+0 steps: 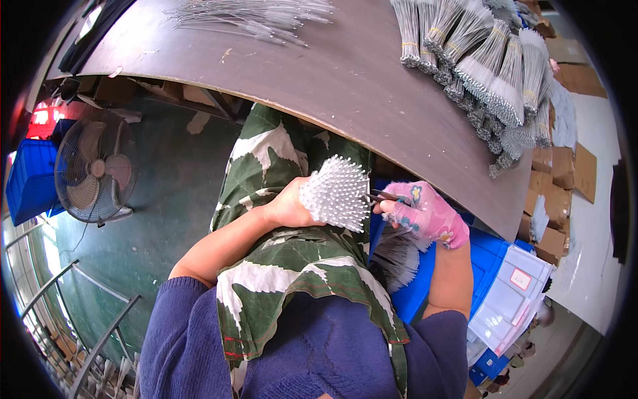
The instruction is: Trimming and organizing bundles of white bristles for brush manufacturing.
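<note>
My left grip point(290, 203) is closed around the bundle point(335, 194), in front of the worktop's point(319, 86) near edge. My gloved right grip point(425, 216) clasps a dark tool point(381, 195), tip at the bundle's right side. More bundles point(492, 73) lie at the worktop's right end.

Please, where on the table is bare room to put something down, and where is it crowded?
The brown table is bare between the loose brushes and the stacked bundles, and from there to its near edge. Its far right is crowded with those bundles; over the green-and-white cloth, the held bundle takes room.
</note>
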Motion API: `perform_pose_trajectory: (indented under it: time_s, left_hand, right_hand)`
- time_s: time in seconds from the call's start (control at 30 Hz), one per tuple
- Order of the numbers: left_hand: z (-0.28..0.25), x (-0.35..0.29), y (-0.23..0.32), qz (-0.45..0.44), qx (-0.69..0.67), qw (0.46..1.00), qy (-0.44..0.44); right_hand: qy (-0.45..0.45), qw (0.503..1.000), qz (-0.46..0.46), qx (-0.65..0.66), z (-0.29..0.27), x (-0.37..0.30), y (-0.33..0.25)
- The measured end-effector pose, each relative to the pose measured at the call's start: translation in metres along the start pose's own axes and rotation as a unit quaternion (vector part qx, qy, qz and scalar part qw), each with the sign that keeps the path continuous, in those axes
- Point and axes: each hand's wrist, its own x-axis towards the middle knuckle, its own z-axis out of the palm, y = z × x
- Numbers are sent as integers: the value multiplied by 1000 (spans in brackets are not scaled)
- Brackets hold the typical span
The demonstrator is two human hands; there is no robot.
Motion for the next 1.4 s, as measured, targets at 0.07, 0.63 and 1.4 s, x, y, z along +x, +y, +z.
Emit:
perform_pose_trajectory:
  time_s: [0.07,0.63,1.4]
  left_hand:
    - [-2,-1,4,-15,-21,1000,-5]
    - [19,8,7,-83,17,995,51]
    - [18,9,18,-118,106,987,-3]
  right_hand:
    - [6,999,0,-32,1,1,-1]
    - [16,933,-15,-358,-3,-6,-71]
    - [-43,885,97,-454,0,8,-74]
